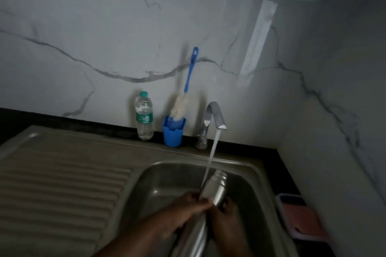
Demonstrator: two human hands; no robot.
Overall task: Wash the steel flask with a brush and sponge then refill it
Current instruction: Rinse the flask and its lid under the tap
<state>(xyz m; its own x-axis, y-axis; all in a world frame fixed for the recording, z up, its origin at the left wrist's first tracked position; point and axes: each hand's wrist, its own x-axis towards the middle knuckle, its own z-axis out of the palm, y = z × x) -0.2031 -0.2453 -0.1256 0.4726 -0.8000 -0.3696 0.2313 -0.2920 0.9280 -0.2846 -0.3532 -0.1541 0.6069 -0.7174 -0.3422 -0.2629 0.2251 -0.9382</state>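
Steel flask sits tilted between both hands over the sink, its open mouth up beside the stream of water from the tap. Left hand grips its body; right hand curls round it from the far side. Behind on the bench, a brush stands in a blue cup beside a plastic bottle, against a marble wall.

One flask, held over the one sink by two hands, left and right. One tap. Along the counter's back edge: one plastic bottle, one blue cup, one brush. At the right edge, one tray.
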